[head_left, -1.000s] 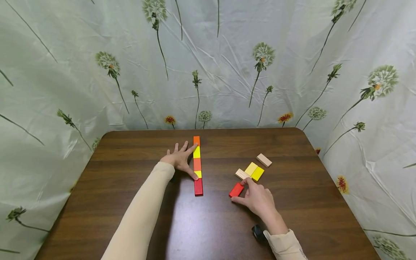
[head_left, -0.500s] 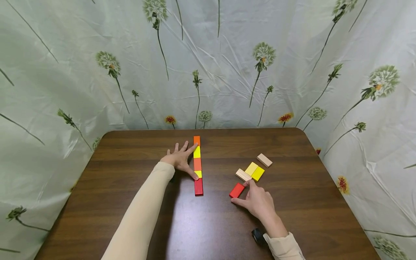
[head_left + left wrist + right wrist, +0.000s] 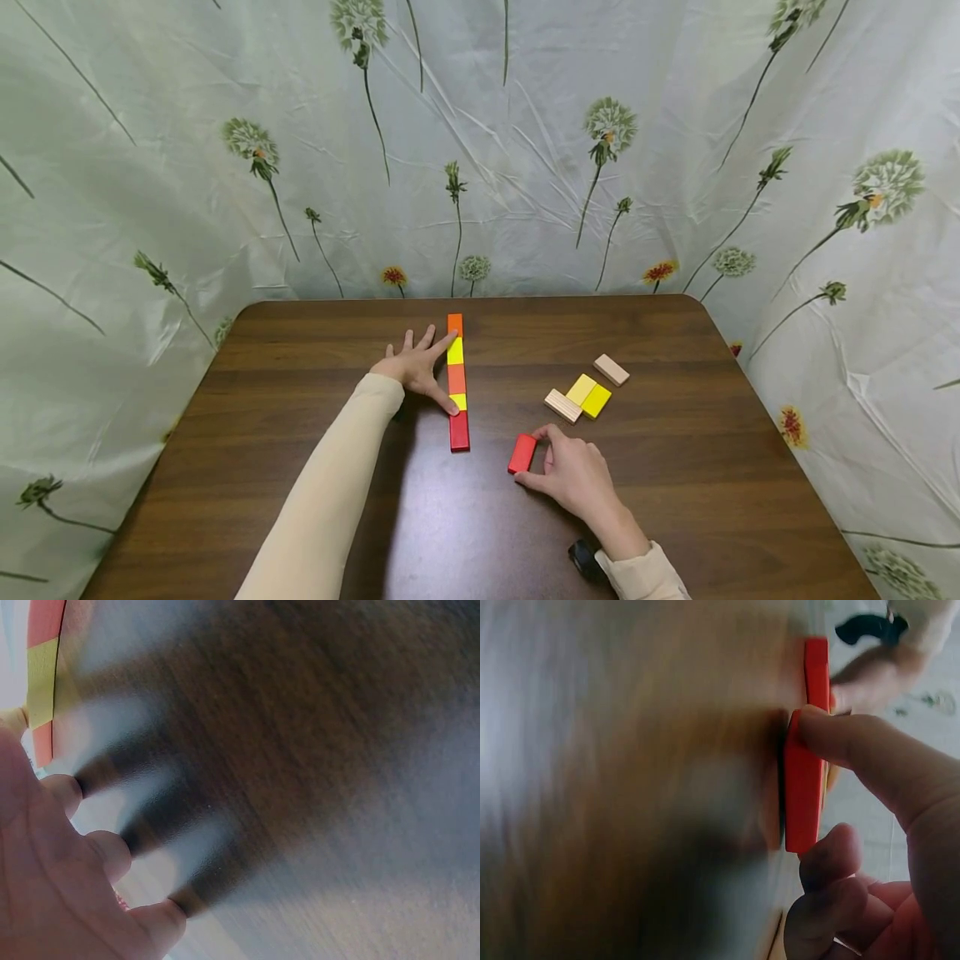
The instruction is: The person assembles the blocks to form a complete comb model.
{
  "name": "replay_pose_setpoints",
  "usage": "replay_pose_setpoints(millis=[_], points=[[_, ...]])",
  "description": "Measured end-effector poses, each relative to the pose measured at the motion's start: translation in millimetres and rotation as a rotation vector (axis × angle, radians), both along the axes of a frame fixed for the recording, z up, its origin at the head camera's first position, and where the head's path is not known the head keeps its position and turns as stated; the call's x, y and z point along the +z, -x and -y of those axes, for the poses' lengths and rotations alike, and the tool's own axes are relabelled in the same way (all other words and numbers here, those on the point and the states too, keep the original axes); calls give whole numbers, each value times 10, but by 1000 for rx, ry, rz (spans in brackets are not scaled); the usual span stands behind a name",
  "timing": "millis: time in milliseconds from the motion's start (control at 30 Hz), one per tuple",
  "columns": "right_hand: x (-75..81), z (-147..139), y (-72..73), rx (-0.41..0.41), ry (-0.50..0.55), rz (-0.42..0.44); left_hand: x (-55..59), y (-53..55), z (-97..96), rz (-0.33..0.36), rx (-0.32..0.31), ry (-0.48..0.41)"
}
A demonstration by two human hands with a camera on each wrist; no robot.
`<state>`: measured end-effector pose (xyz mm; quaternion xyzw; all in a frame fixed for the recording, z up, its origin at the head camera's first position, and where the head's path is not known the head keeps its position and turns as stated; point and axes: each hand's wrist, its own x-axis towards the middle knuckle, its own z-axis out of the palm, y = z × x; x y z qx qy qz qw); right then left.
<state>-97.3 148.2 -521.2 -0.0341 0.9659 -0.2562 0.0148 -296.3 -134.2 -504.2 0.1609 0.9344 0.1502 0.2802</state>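
A straight row of blocks runs front to back on the table, with an orange block [image 3: 455, 325] at the far end, yellow and orange ones in the middle and a red block [image 3: 459, 433] at the near end. My left hand [image 3: 411, 367] spreads its fingers beside the row; its thumb and index fingertip touch the row's right-facing blocks from the left. To the right of the row, my right hand [image 3: 581, 475] pinches a loose red block [image 3: 802, 787] by its two ends between thumb and index finger, low over the table.
Behind the right hand lie two yellow blocks [image 3: 588, 396] side by side, with a plain wooden block [image 3: 562, 406] against them. Another plain wooden block [image 3: 611, 370] lies a little farther back. The dark wooden table [image 3: 315, 333] ends at a flower-printed curtain [image 3: 510, 167].
My right hand has moved left and toward the near edge, carrying the red block away from the loose blocks. The left hand and the row stay still.
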Motion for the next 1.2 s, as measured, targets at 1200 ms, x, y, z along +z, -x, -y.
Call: replay_pose_setpoints(millis=[1200], points=[[-27, 518, -66, 351, -61, -167, 181, -136, -21, -27, -17, 7]])
